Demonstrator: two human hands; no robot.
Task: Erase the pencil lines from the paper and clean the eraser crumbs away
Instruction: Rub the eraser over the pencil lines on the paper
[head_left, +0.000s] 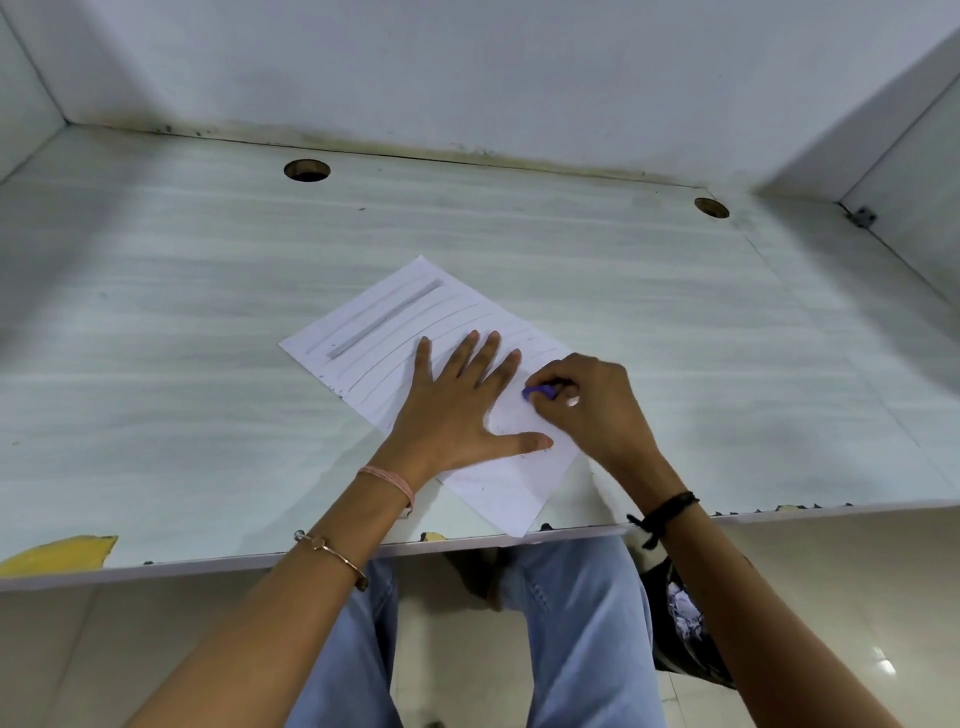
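place: office cubicle | evidence: white desk (156, 312), cable holes (306, 170), side partitions (909, 145)

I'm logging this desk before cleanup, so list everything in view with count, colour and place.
paper: one, white, angled on the desk, near corner at the front edge
pencil lines: several, grey, on the paper's far part
eraser: one, purple, on the paper
crumbs: a few, dark, on the paper by the left thumb
desk: one, pale grey
cable holes: two, brown-rimmed, along the desk's far edge
wristbands: three; pink and metal on the left arm, black on the right
jeans: light blue, below the desk
left hand: flat on the paper, fingers spread
right hand: pinches the eraser
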